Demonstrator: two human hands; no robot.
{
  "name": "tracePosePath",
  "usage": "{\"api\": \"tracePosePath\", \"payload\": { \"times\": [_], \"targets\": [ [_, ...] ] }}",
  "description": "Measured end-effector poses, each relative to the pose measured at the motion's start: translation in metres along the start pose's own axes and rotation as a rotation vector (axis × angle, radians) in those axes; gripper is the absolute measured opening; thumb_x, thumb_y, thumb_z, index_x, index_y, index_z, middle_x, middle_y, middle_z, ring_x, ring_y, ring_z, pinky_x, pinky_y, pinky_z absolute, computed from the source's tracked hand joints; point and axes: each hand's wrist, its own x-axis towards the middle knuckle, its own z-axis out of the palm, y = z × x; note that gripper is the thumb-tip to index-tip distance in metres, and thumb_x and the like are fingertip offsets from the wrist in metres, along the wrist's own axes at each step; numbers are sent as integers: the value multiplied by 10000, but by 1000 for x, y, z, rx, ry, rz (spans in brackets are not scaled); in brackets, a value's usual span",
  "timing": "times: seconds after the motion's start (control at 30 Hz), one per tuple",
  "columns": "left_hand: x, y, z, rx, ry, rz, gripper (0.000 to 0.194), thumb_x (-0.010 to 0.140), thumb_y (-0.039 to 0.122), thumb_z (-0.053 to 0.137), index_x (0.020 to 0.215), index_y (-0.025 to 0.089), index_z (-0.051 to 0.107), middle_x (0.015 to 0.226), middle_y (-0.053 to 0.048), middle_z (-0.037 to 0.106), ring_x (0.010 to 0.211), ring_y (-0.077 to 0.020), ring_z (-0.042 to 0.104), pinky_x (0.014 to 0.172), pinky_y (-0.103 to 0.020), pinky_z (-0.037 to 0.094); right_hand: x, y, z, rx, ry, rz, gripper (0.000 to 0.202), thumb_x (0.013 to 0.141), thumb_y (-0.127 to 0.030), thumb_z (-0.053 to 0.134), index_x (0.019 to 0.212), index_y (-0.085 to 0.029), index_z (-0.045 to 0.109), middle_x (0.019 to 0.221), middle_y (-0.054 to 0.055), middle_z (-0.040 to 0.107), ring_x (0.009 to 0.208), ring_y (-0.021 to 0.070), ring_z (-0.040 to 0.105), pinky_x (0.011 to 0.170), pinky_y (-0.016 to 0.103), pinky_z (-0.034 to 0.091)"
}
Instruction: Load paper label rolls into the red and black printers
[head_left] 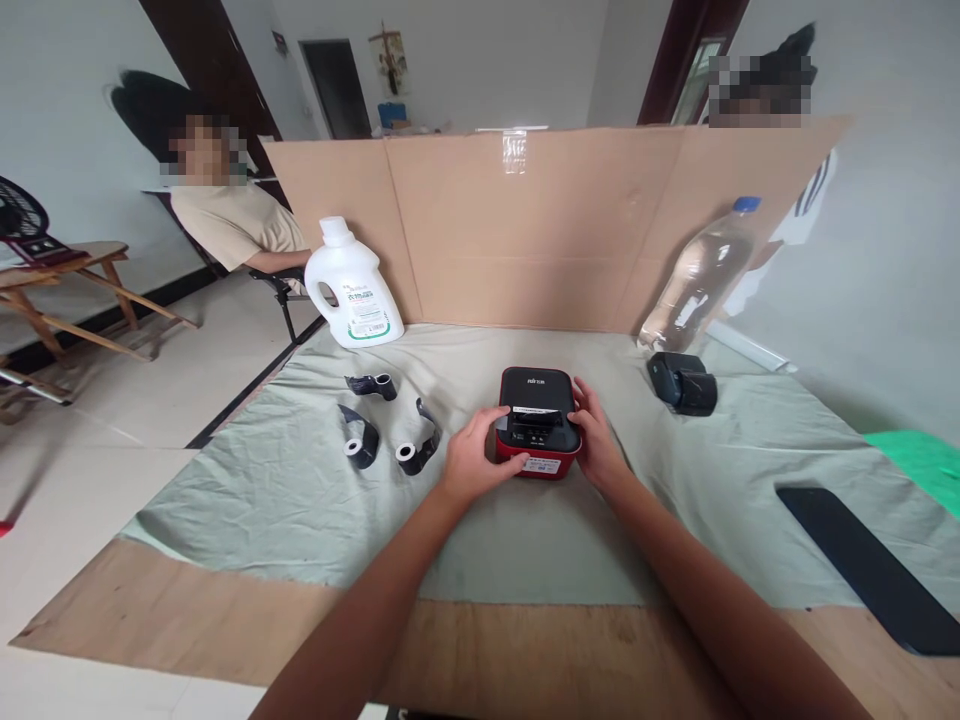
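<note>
A small label printer [535, 390] with a black top and red lower body stands on a pale green cloth [525, 540]. My left hand [474, 458] grips its left side, thumb against the front and fingers by the top edge. On the opposite side, my right hand [598, 440] is wrapped around the printer's right edge. A dark strip shows across the slot on top. Left of my left hand lie three black rolls with loose tails: an upper roll [384, 387], a lower left roll [363, 448] and a lower right roll [415, 458].
A cardboard panel [525, 230] stands across the table's back. Before it are a white detergent jug [356, 285] and a large clear bottle [701, 275]. At right lie a black device [679, 380] and a black phone-like slab [870, 565]. Two people are beyond the panel.
</note>
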Motion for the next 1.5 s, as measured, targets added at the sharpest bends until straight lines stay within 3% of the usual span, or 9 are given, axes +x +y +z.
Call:
{"api": "tracePosePath", "payload": {
  "times": [0.2,0.4,0.53,0.67,0.77,0.87,1.03,1.27,1.5],
  "targets": [
    [0,-1,2,-27,32,2,630,718,351,776,1288,239,532,1276,-78,652,1078,-260,663,939,-406,546,0,2,-1,21,17,7,630,697,-237,640,1310,-351,548,1457,-6,545,1363,250,485,1166,482,371],
    [-4,-1,-6,-5,-18,62,588,828,342,673,1376,230,490,1254,-75,663,871,-195,658,823,-345,538,-6,18,-1,-1,-7,-115,495,836,-418,625,1315,-301,583,1442,25,579,1374,266,486,1182,479,345],
    [5,-3,-44,77,153,22,453,936,357,532,1366,212,523,1044,-52,692,731,-157,597,768,-306,503,-7,26,-4,-6,23,-116,545,861,-470,628,1373,-306,542,1517,18,506,1430,256,423,1214,480,296],
    [31,-33,-107,387,369,-232,356,954,392,478,1229,218,622,1037,-73,692,902,-221,615,863,-342,476,-5,27,-5,13,18,-102,548,872,-462,623,1387,-304,523,1536,13,480,1442,241,407,1225,468,282],
    [54,-74,-143,652,146,-398,455,840,343,603,1282,239,629,1191,-102,698,1170,-341,534,949,-423,442,-6,24,-4,0,10,-103,537,867,-465,629,1371,-303,537,1528,13,490,1439,246,411,1220,463,295],
    [72,-108,-155,797,-132,-429,507,776,313,660,1282,291,647,1250,-85,699,1240,-381,488,1003,-473,399,-6,23,-4,-11,3,-109,529,874,-466,622,1371,-303,539,1526,12,492,1444,249,401,1224,465,289],
    [82,-119,-166,913,-198,-394,387,832,366,620,1204,284,689,1045,-124,743,1179,-347,540,997,-449,397,-5,26,-7,5,-28,-94,525,894,-454,610,1392,-310,526,1513,15,506,1440,248,404,1227,462,281],
    [29,-106,-231,1055,-3,-590,452,850,531,625,1178,230,703,999,-115,720,1097,-350,599,940,-436,429,-5,25,-6,-18,-36,-122,511,889,-468,609,1375,-318,559,1470,8,555,1414,245,445,1216,463,302],
    [-30,-101,-231,987,-81,-689,480,866,513,546,1269,286,676,1099,-129,719,1164,-360,574,954,-441,445,-6,27,-8,-61,4,-124,485,886,-498,608,1343,-336,589,1480,-7,545,1410,258,449,1223,476,290]
  ]
}}
